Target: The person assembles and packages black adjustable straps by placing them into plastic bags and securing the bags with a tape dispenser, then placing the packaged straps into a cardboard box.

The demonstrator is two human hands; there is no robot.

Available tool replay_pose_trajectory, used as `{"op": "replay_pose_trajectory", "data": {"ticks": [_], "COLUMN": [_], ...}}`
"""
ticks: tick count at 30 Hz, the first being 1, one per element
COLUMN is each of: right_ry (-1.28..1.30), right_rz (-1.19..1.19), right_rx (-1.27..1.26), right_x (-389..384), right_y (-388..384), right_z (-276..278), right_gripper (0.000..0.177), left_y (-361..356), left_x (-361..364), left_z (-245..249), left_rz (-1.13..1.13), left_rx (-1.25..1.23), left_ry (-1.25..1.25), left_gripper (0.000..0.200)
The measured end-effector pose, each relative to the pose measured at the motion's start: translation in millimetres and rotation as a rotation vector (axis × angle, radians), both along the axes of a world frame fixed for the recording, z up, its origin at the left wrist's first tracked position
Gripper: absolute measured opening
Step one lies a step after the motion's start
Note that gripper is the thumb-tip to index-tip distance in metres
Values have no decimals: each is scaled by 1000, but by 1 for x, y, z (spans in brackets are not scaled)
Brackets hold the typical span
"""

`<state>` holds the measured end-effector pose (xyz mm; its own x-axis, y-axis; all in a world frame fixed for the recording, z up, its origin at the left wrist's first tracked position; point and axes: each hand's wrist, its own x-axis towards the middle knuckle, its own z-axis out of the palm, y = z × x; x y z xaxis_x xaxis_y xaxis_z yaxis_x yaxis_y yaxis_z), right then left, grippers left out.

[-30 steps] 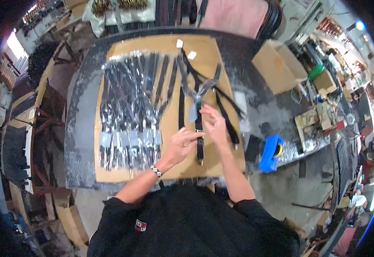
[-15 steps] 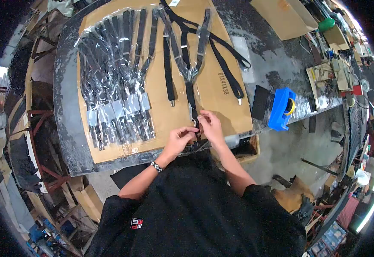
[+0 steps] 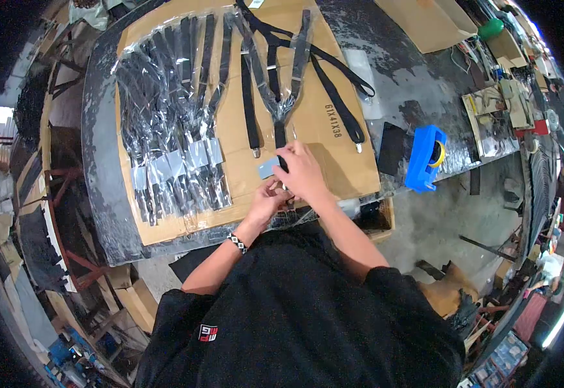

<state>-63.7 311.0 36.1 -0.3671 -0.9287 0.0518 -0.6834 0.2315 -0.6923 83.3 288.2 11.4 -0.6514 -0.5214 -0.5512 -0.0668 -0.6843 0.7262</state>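
Note:
A pair of black suspenders (image 3: 280,134) in a clear plastic sleeve lies lengthwise on the cardboard, its lower end between my hands. My right hand (image 3: 304,172) is closed over the lower strap, beside a small grey card (image 3: 268,168) that sticks out to the left of the fingers. Just below, my left hand (image 3: 267,204) pinches the bottom end of the suspenders; its fingertips partly cover what they hold. Loose black suspenders (image 3: 338,97) without a sleeve lie beneath and around the sleeved pair, with metal clips at the strap ends.
Several sleeved suspenders with grey cards (image 3: 197,154) lie in an overlapping row at left on the cardboard sheet (image 3: 350,169). Right of it are a dark flat piece (image 3: 392,147) and a blue tape dispenser (image 3: 422,161). A cardboard box (image 3: 427,22) sits at the back right.
The grey card has come into view at the strap's left side. My right hand has moved up and turned over the strap, while my left hand has shifted slightly left and down.

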Motion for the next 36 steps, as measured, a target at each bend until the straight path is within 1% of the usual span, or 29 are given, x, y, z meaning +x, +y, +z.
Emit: {"op": "replay_pose_trajectory", "data": {"ticks": [2,4,6,7,10,11,12,14,15,18,21,24,27,31,34,35,36], "right_ry": [165,176,177,174,-181,-363,-524,-847,-874,-542,-567,-735,-681,-955,-967,-1009,-935], "right_rz": [151,179,173,194,11,-79,-159,-313,-360,-406,-403,-363,-360,-426,-431,-427,-400], "right_rx": [103,161,240,283,209,64,24,-61,-31,-10,85,-6,-188,2,-81,-53,-48], "right_x": [-4,-1,-2,-4,-11,-12,-17,-24,-31,-36,-39,-39,-33,-34,-34,-35,-36], "right_y": [-12,-20,-30,-34,-40,-40,-38,-37,-31,-20,-11,-13,-15,-12,-12,-9,-6], "right_z": [-3,-8,-18,-1,9,-7,-23,-34,-39,-47,-37,-88,-84,-42,-40,-40,-39], "right_gripper": [31,23,17,15,16,13,13,13,17,20,23,18,12,6,6,7,6], "left_y": [-2,-3,-3,-1,-2,-5,-8,-13,-13,-16,-18,-17,-18,-24,-29,-30,-31], "left_x": [-1,-1,0,-1,-2,-3,-3,-4,-4,-3,-6,-10,-12,-5,-4,-4,-5], "left_z": [3,2,-10,-13,-8,0,4,10,12,6,22,32,32,14,10,12,13], "left_rz": [-38,-70,-102,-114,-40,-47,-67,-102,-124,-158,-175,-172,-126,-196,-193,-150,-150], "left_rx": [-42,-70,-94,-123,-66,-109,-99,-81,-81,-68,4,101,189,110,73,63,69], "left_ry": [-36,-79,-115,-168,-96,-120,-121,-126,-158,-113,-119,-131,-107,-135,-109,-127,-118], "left_gripper": [34,34,33,27,22,20,21,22,21,16,12,11,17,24,24,25,24]}}
